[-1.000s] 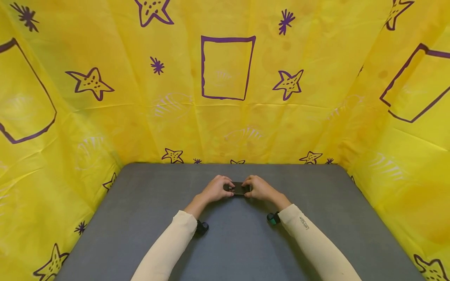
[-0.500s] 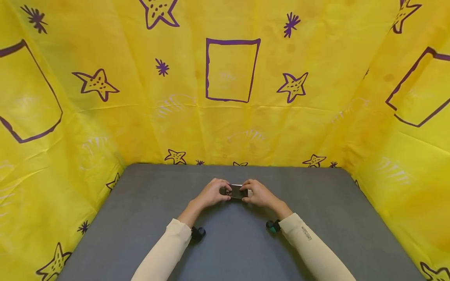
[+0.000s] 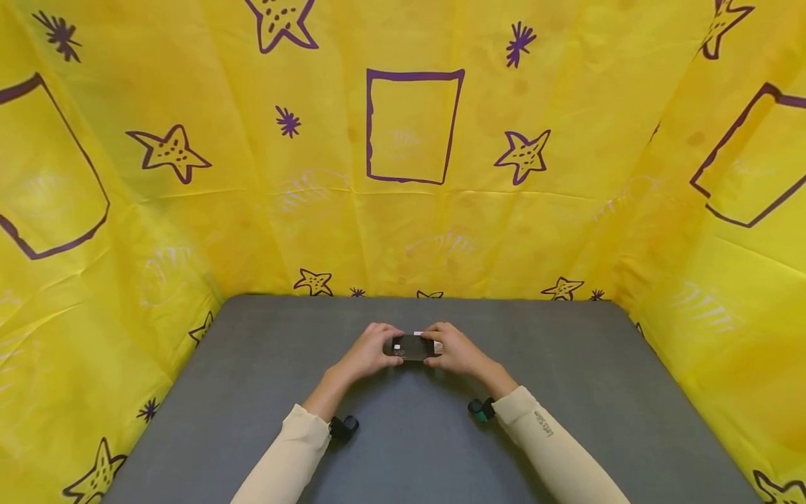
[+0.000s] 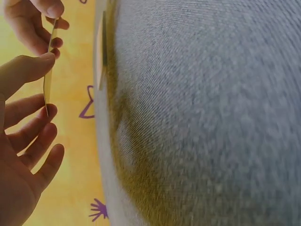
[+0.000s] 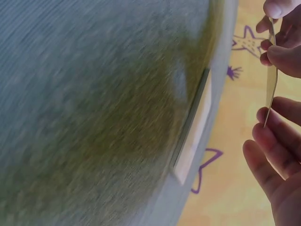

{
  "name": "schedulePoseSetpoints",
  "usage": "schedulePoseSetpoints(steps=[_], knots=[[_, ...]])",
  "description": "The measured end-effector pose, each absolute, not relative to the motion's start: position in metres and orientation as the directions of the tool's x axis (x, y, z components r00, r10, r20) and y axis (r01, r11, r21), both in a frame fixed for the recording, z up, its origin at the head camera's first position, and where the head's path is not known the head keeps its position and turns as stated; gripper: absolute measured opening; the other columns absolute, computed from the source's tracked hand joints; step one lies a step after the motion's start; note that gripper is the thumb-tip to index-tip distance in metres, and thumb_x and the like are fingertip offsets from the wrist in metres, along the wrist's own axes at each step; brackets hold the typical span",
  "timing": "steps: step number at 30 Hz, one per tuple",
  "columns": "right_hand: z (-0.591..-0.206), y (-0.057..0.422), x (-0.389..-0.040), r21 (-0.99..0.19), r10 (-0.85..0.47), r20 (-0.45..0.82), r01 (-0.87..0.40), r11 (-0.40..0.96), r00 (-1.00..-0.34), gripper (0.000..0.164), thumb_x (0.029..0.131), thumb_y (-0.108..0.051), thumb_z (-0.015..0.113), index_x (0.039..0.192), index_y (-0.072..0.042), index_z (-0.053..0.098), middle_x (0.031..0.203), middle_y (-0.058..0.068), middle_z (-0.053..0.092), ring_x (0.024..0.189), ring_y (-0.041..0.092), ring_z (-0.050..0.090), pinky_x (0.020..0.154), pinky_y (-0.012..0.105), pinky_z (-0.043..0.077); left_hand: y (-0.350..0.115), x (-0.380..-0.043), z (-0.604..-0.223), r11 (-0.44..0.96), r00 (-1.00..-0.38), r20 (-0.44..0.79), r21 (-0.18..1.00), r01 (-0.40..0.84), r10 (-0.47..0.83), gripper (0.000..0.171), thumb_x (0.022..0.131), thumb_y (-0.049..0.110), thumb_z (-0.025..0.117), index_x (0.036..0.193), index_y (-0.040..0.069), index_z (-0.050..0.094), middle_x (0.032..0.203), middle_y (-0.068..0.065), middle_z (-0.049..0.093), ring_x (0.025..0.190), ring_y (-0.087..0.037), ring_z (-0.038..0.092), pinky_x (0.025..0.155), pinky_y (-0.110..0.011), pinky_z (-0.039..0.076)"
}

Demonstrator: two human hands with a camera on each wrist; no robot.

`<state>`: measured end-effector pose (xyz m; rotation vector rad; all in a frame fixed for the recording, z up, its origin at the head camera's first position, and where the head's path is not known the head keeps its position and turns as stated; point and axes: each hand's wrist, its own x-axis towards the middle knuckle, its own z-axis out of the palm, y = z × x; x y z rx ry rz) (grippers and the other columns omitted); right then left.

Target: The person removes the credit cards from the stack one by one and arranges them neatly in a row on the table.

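Both hands hold a thin black card (image 3: pixel 413 348) marked "VIP" above the table, one at each end. My left hand (image 3: pixel 364 355) pinches its left end between thumb and fingers. At the other end, my right hand (image 3: pixel 460 351) pinches it the same way. The wrist views show the card edge-on, as a thin, slightly bent strip (image 4: pixel 48 87), apart from the tabletop. A flat pale object with a dark side (image 5: pixel 194 129) lies on the table beyond the hands; in the head view, the card and right hand mostly hide it, leaving a white bit (image 3: pixel 418 333).
A grey table (image 3: pixel 403 434) spreads beneath the arms. Yellow cloth (image 3: pixel 403 231) with purple drawings stands behind its far edge and along both sides. Each wrist carries a small black camera (image 3: pixel 344 428) below the cream sleeve.
Both hands have shifted left and a little nearer with the card. The white bit behind the card has come into view. Both hands keep their pinch.
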<state>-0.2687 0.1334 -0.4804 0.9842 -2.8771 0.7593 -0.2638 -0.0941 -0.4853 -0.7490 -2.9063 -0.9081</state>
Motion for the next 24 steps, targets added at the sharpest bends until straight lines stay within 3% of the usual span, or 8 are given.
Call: schedulePoseSetpoints(steps=[14, 24], knots=[[-0.481, 0.096, -0.264, -0.521, -0.599, 0.121, -0.565, 0.64, -0.791, 0.052, 0.077, -0.018, 0.081, 0.122, 0.001, 0.065, 0.113, 0.011, 0.059, 0.102, 0.023, 0.055, 0.089, 0.039, 0.047, -0.128, -0.248, -0.48, 0.76, -0.913, 0.105, 0.521, 0.389, 0.395, 0.051, 0.075, 0.022, 0.084, 0.121, 0.008, 0.066, 0.119, -0.008, 0.062, 0.114, -0.028, 0.049, 0.097, -0.047, 0.043], [-0.487, 0.066, -0.259, -0.514, -0.601, 0.117, -0.565, 0.645, -0.791, 0.054, 0.077, -0.022, 0.081, 0.124, -0.001, 0.063, 0.112, 0.009, 0.057, 0.102, 0.021, 0.051, 0.09, 0.035, 0.045, -0.158, -0.237, -0.479, 0.792, -0.928, 0.102, 0.492, 0.361, 0.359, 0.051, 0.074, 0.023, 0.084, 0.119, 0.009, 0.065, 0.117, -0.007, 0.061, 0.113, -0.028, 0.05, 0.095, -0.047, 0.044]])
